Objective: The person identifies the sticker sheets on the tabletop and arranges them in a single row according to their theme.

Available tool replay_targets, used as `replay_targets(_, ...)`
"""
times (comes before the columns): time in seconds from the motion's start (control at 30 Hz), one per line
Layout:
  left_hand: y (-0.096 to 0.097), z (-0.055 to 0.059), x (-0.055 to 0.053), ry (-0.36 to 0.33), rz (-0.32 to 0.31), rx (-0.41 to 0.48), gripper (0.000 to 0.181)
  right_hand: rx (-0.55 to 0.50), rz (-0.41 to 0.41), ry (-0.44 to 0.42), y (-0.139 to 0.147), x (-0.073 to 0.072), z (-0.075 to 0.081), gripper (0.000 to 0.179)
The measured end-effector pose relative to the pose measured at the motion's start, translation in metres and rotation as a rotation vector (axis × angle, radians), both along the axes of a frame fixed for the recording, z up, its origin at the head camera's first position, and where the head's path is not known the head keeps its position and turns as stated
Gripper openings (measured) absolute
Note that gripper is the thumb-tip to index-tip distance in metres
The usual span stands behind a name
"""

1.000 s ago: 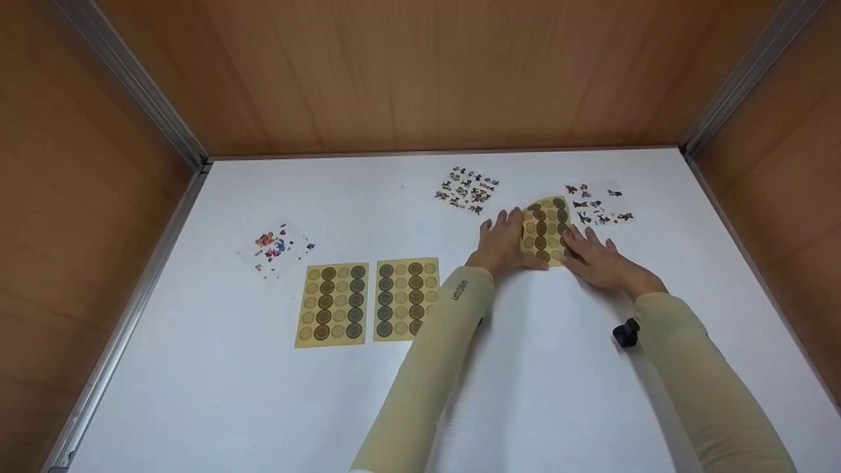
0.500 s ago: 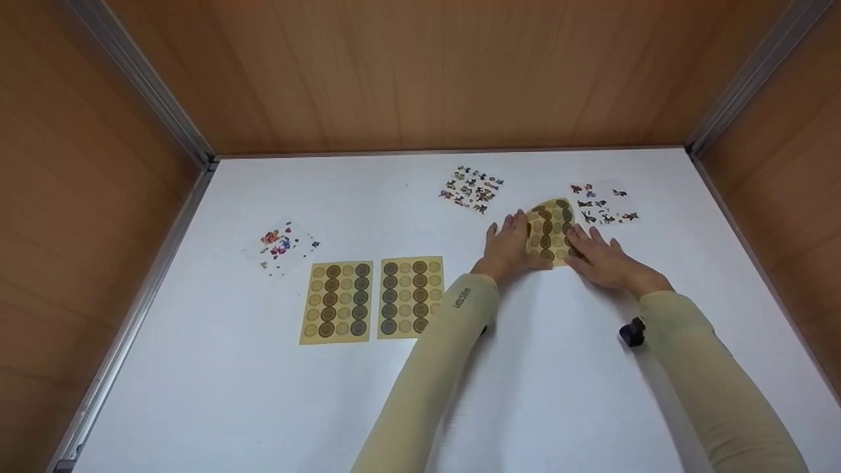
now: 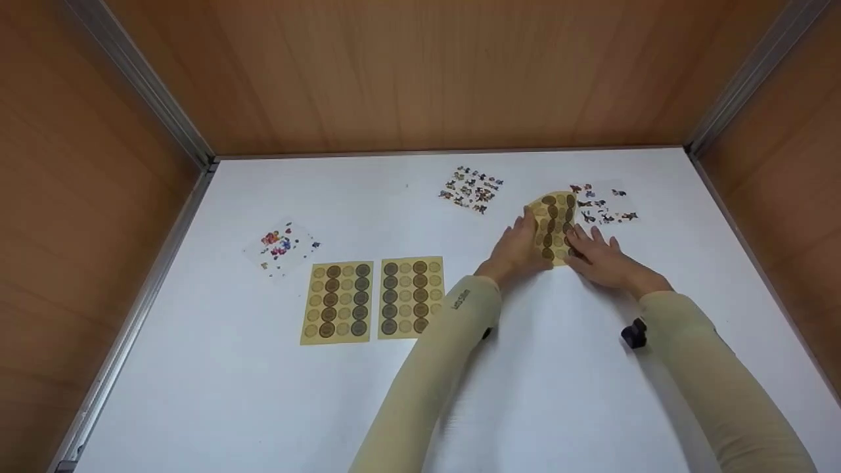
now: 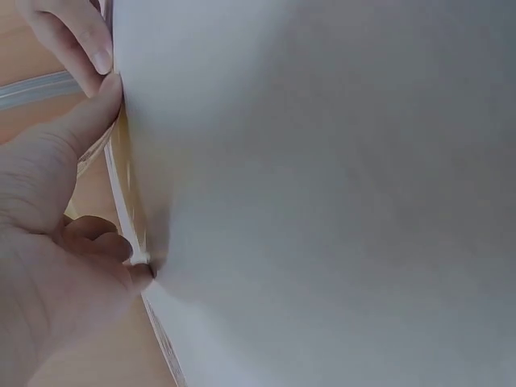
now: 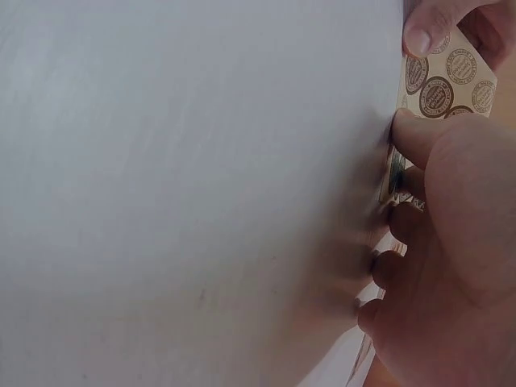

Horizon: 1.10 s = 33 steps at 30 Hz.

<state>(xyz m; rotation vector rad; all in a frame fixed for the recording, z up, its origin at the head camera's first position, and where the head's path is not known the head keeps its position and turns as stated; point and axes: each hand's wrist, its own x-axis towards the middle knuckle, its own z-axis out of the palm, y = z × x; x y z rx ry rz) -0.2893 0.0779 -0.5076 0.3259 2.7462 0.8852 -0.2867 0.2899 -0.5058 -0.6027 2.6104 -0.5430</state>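
A tan sheet of round stickers [image 3: 553, 223], printed in light and dark columns, lies at the right of the table with its left side and far edge bowed up. My left hand [image 3: 518, 248] grips its left side, thumb at the near edge and fingers bent along the side. My right hand [image 3: 604, 259] rests fairly flat on the lower right edge, fingers spread. In the right wrist view, the printed circles [image 5: 437, 97] show between the left thumb [image 5: 425, 36] and the right thumb [image 5: 413, 133]. The sheet's underside is mostly hidden.
Two more tan sticker sheets [image 3: 337, 302] [image 3: 412, 297] lie side by side left of my left forearm. Clear sheets of small colourful stickers lie at the far left [image 3: 281, 246], back middle [image 3: 470, 190] and back right [image 3: 608, 202]. Wooden panels [image 3: 420, 79] enclose the white table.
My left hand has shifted a little right, its fingers bending in at the sheet's left side. The sheet bows up more and its far edge has moved back. The right hand stays in place.
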Motion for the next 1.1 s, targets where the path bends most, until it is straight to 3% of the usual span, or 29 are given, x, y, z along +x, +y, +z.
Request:
replay_targets(0.3, 0.002, 0.003, 0.004, 0.017, -0.059, 0.2, 0.102, -0.043, -0.02, -0.032, 0.0, -0.002, 0.002, 0.07)
replay_targets(0.57, 0.001, 0.006, 0.001, 0.057, -0.033, 0.316, 0.106, -0.038, -0.003, -0.008, 0.003, -0.001, 0.0, 0.071)
replay_targets(0.77, 0.0, 0.008, 0.002, 0.07, -0.02, 0.384, 0.11, -0.102, -0.008, -0.023, 0.008, 0.0, 0.001, 0.074)
replay_targets(0.97, -0.006, 0.014, 0.006, 0.096, -0.023, 0.49, 0.109, -0.233, -0.177, -0.061, 0.009, 0.003, 0.013, 0.08)
replay_targets(1.1, -0.012, 0.02, 0.008, 0.064, -0.014, 0.626, 0.109, -0.39, -0.274, -0.033, 0.006, 0.006, 0.02, 0.08)
